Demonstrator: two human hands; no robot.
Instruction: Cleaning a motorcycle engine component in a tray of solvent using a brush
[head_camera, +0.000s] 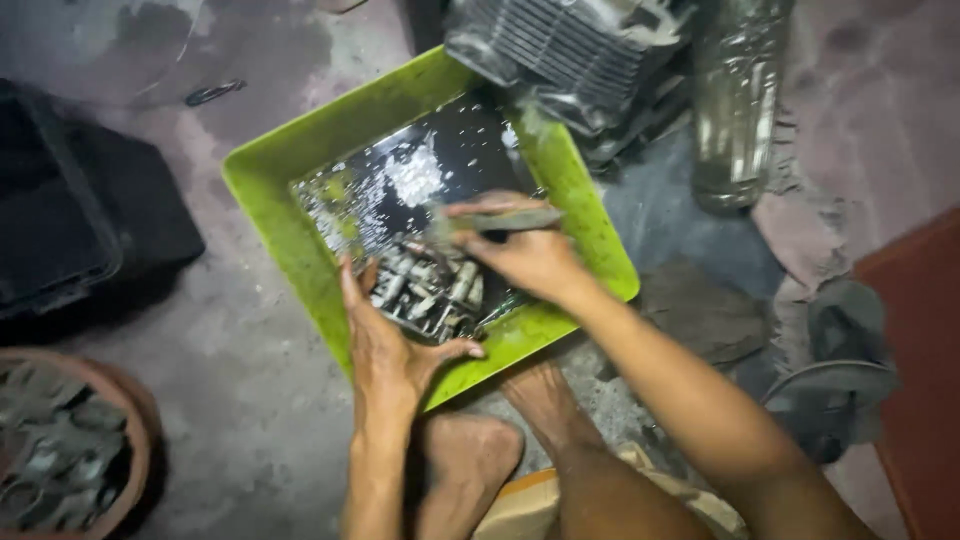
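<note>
Pile of small grey metal parts (430, 285) is lying in the square green plastic tray (300, 160) | your left hand (385, 350), fingers spread, is touching it at 7 o'clock | your right hand (525, 250) is pinching a grey brush (500, 221) at 1 o'clock.

This looks like a small repair workshop where the work is done on the ground. A green tray (300, 160) of dark liquid and greasy metal parts (430, 285) sits on a stained concrete floor (240, 400). Just beyond the tray lies a finned engine cylinder (560, 50); left of it, a black crate (70, 210).
</note>
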